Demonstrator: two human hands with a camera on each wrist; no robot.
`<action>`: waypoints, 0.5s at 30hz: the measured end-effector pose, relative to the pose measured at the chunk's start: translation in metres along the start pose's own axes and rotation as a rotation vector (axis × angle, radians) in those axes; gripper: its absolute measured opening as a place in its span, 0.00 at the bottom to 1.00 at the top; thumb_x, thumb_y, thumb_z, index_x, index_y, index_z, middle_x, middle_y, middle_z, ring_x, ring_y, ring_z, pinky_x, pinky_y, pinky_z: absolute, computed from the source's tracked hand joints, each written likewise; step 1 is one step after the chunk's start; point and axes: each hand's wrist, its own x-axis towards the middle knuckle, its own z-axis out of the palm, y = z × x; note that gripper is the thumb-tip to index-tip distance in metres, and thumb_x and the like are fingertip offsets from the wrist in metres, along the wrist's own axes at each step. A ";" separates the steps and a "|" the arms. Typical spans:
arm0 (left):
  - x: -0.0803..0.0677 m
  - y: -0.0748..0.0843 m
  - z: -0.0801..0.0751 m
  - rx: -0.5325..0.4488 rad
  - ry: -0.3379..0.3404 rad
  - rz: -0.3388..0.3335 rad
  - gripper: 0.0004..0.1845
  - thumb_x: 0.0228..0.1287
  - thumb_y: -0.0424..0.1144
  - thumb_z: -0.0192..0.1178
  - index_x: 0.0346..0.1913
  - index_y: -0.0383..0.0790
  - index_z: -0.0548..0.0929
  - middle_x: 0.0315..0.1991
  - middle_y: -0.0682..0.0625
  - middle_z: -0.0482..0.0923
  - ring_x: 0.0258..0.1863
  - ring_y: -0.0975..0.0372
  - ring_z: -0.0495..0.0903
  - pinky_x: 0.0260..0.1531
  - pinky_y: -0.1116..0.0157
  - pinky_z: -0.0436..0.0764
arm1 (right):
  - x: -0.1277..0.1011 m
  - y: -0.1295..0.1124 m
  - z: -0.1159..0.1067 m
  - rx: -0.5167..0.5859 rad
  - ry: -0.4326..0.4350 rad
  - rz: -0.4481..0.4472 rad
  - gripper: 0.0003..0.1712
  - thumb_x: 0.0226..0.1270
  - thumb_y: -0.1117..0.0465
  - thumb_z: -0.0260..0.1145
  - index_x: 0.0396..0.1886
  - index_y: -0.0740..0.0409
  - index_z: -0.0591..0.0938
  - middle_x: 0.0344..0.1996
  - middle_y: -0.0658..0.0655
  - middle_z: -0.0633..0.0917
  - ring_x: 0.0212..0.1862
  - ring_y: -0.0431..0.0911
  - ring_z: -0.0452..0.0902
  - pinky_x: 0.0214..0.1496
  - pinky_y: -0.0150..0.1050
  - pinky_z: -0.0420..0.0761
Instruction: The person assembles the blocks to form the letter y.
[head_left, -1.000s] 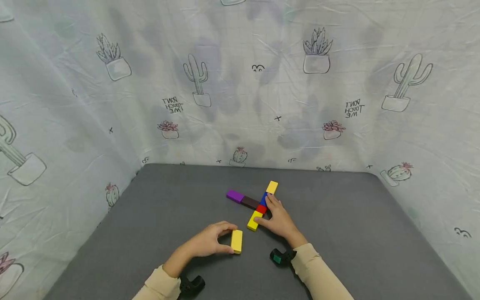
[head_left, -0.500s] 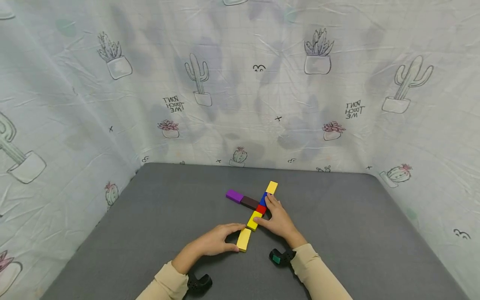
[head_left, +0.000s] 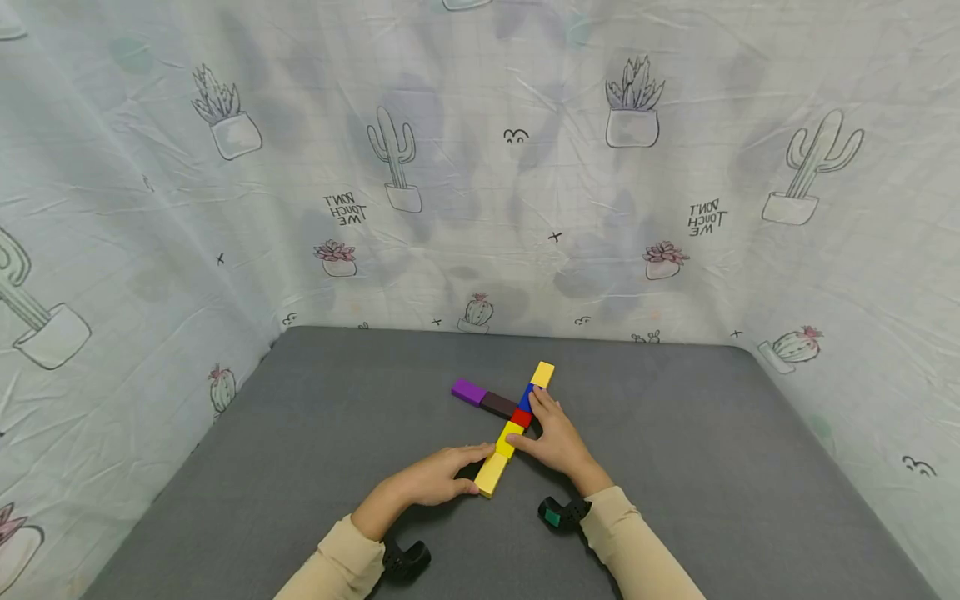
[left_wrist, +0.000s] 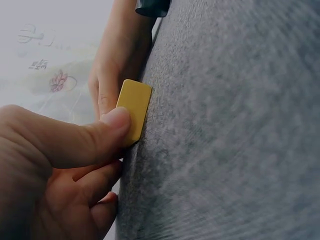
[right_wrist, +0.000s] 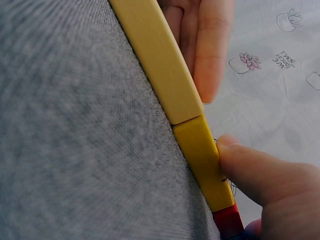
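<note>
A cross of flat coloured blocks lies on the grey table: purple and dark brown form one arm, and far yellow, blue, red and near yellow form the other. My left hand pinches a further yellow block between thumb and fingers, its end butted against the near yellow block. My right hand rests against the row's right side. Its thumb presses the near yellow block and a finger touches the blue one.
Cactus-print cloth walls the table on the back and both sides. A black wrist camera sits under each sleeve, the left and the right. Bare grey surface stretches left and right of the cross.
My left hand has carried the yellow block up and to the right, turned it in line with the row and set its end against the near yellow block. The right hand has stayed put.
</note>
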 end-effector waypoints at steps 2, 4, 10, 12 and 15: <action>0.001 0.000 0.000 -0.004 0.001 -0.003 0.32 0.67 0.42 0.57 0.72 0.42 0.60 0.72 0.48 0.58 0.71 0.55 0.58 0.68 0.52 0.61 | 0.000 0.000 0.000 -0.001 0.004 -0.004 0.54 0.57 0.38 0.67 0.72 0.66 0.57 0.74 0.62 0.54 0.74 0.61 0.45 0.71 0.61 0.52; 0.002 0.000 0.000 -0.003 0.003 -0.008 0.32 0.67 0.42 0.57 0.72 0.43 0.60 0.72 0.49 0.58 0.71 0.55 0.58 0.68 0.52 0.61 | 0.000 -0.001 -0.001 0.001 0.006 -0.005 0.54 0.57 0.38 0.67 0.72 0.66 0.57 0.74 0.62 0.54 0.74 0.62 0.45 0.71 0.62 0.52; 0.001 0.001 0.000 0.020 0.016 -0.003 0.33 0.67 0.43 0.57 0.72 0.44 0.60 0.72 0.49 0.59 0.71 0.55 0.59 0.68 0.51 0.61 | 0.000 -0.002 -0.003 -0.007 0.004 -0.001 0.54 0.57 0.39 0.67 0.72 0.66 0.57 0.74 0.62 0.54 0.74 0.61 0.45 0.71 0.62 0.53; 0.000 0.000 0.000 0.028 0.018 0.003 0.33 0.67 0.43 0.57 0.72 0.44 0.60 0.72 0.49 0.59 0.71 0.54 0.59 0.67 0.51 0.62 | 0.000 -0.002 -0.003 -0.011 0.004 -0.001 0.54 0.57 0.39 0.67 0.72 0.66 0.57 0.74 0.62 0.54 0.74 0.61 0.45 0.71 0.62 0.53; -0.001 -0.001 0.001 0.030 0.017 0.007 0.34 0.66 0.44 0.59 0.73 0.45 0.60 0.72 0.48 0.59 0.71 0.54 0.59 0.67 0.50 0.63 | 0.000 -0.001 -0.001 -0.017 0.000 -0.006 0.54 0.57 0.38 0.67 0.72 0.66 0.57 0.74 0.62 0.54 0.74 0.61 0.45 0.72 0.61 0.52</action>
